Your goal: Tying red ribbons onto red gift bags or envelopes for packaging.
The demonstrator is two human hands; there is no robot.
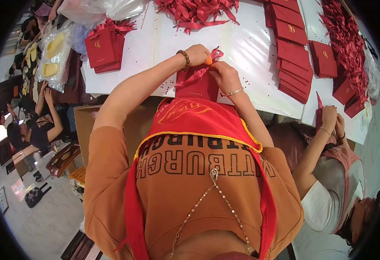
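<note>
A dark red paper gift bag (197,88) lies flat at the near table edge, just in front of my apron. A glossy red ribbon (194,78) trails across its top, with a loop standing up at the far side. My left hand (198,54) is closed at the ribbon, fingers bent. Something small and orange (208,60) shows at its fingertips; whether it is a finger cover or a tool I cannot tell. From the right, my right hand (227,77) pinches at the same ribbon, its fingertips partly hidden.
Left of me lies a stack of ribboned red bags (104,50). A heap of red ribbons (198,13) is at the far middle. Overlapping red bags (292,56) form a long row on the right. Beyond it, a co-worker's hands (331,119) handle a red piece. Tiny red dots litter the table.
</note>
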